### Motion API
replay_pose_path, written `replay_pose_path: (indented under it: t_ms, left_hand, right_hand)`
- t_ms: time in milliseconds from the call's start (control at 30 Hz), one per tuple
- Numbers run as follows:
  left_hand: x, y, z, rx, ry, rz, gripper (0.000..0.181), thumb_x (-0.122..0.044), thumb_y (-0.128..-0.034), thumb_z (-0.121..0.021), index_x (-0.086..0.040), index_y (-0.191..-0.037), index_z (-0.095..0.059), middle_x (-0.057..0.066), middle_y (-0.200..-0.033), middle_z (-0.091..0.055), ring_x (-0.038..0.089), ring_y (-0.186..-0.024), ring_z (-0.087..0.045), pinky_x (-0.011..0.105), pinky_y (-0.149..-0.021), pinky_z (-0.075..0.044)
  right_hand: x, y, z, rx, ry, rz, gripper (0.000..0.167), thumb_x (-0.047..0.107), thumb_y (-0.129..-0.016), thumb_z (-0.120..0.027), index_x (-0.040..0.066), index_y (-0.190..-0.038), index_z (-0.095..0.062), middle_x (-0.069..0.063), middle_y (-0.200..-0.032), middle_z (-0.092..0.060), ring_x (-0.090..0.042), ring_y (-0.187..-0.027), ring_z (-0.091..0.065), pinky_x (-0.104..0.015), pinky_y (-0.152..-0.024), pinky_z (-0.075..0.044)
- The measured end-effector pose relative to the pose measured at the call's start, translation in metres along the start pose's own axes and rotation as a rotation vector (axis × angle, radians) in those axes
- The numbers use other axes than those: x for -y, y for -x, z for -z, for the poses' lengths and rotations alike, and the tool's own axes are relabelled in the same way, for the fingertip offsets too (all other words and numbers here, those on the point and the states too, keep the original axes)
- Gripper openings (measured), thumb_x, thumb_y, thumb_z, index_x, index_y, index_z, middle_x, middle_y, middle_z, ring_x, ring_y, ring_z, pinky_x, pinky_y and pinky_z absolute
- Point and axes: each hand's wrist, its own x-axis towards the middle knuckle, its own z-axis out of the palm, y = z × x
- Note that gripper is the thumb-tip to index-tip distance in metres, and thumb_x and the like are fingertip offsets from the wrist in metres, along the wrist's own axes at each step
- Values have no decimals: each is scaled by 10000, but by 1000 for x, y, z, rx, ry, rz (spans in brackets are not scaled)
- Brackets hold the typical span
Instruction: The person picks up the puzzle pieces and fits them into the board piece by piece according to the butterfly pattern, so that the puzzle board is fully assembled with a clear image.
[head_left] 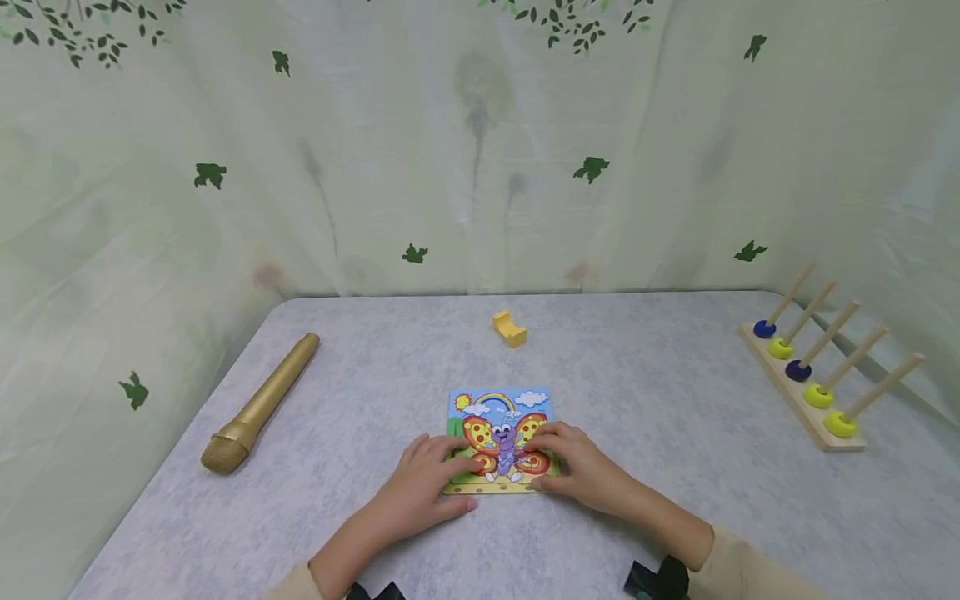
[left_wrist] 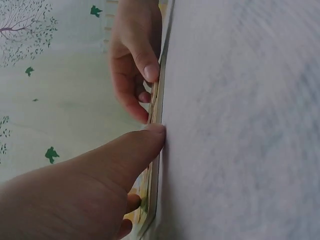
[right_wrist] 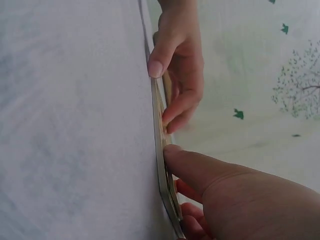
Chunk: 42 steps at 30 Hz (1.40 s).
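A flat wooden picture puzzle point(head_left: 501, 402) with a butterfly, a rainbow and a sun lies on the table before me. My left hand point(head_left: 420, 487) rests over its left side, fingertips on the butterfly's lower left wing. The left thumb point(left_wrist: 150, 137) lies against the board's near edge. From the other side, my right hand point(head_left: 588, 473) touches the right wings with bent, relaxed fingers. Its thumb point(right_wrist: 175, 152) is on the lower right part of the board. The hands hide parts of the picture's sides. Neither hand lifts anything.
A gold microphone point(head_left: 262, 408) lies at the left. Behind the puzzle sits a small yellow curved block point(head_left: 510, 329). On the right, a wooden peg stand point(head_left: 795, 392) carries blue and yellow rings on several pegs. A printed curtain point(head_left: 480, 167) hangs behind the table point(head_left: 375, 358).
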Motion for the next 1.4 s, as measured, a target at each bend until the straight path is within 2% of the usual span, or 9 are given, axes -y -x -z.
replay_pose_path:
  t_ms: [200,333,467,700,1000,1133,1267,1333,1400]
  left_hand:
    - [-10,-9,-4,-5,-8,-96,405,-345,-811,-625,-226,-1191,-552,21,-1243,-443,202,-1169,-350,431,-990,-234]
    - [-16,-12,-7,30,-35,-167,443,-303,-856,-566,-295,-1293,-492,47,-1300,-415,247,-1185,-340,499,-971,-239]
    - [-20,-12,-7,63,-45,-166,413,-308,-880,-540,-335,-1289,-493,49,-1337,-392,274,-1203,-325,571,-966,-197]
    - [-20,-12,-7,83,-20,-150,410,-334,-900,-517,-349,-1306,-466,22,-1368,-360,264,-1232,-293,576,-979,-164]
    - [-14,-13,-10,75,5,-171,436,-365,-895,-518,-344,-1324,-443,17,-1373,-353,251,-1239,-287,540,-988,-169]
    - [-1,-13,-4,61,78,-111,525,-384,-862,-569,-262,-1351,-421,60,-1379,-348,275,-1236,-314,506,-980,-239]
    - [16,-10,6,25,165,68,712,-390,-787,-667,-104,-1369,-372,128,-1383,-330,312,-1251,-293,484,-989,-254]
    - [23,-8,9,29,176,135,806,-406,-758,-691,-37,-1376,-329,151,-1387,-323,320,-1268,-269,475,-1008,-225]
    - [28,-7,11,47,177,165,867,-443,-744,-692,-11,-1384,-298,160,-1394,-316,326,-1280,-246,477,-1019,-197]
  right_hand:
    - [-1,-5,-3,3,6,-14,348,332,-768,-705,215,-1084,-616,50,-1130,-457,-169,-1044,-410,-431,-866,-358]
    - [1,-7,-3,10,13,-33,358,337,-761,-710,219,-1089,-626,39,-1128,-453,-179,-1035,-413,-429,-851,-363]
    - [3,-7,-2,33,7,-47,378,360,-778,-687,199,-1116,-638,17,-1138,-452,-202,-1041,-409,-448,-850,-365]
    - [3,-4,4,42,-11,-47,381,276,-806,-676,133,-1154,-612,-38,-1197,-449,-265,-1122,-388,-503,-910,-337]
    - [3,-3,6,-2,111,-55,374,325,-773,-699,191,-1118,-645,-46,-1229,-465,-288,-1111,-399,-525,-903,-293]
    - [2,-3,5,-25,119,-73,455,325,-758,-716,162,-1165,-597,-84,-1281,-430,-313,-1154,-381,-540,-927,-271]
    - [2,-3,4,-36,151,-157,633,374,-736,-726,144,-1281,-500,-134,-1369,-345,-354,-1241,-293,-561,-970,-205]
    - [2,-3,5,-31,162,-200,693,400,-727,-725,166,-1322,-456,-146,-1399,-306,-364,-1268,-249,-562,-984,-181]
    - [2,-3,6,-22,163,-224,721,411,-728,-720,183,-1346,-427,-154,-1414,-279,-367,-1281,-224,-559,-994,-165]
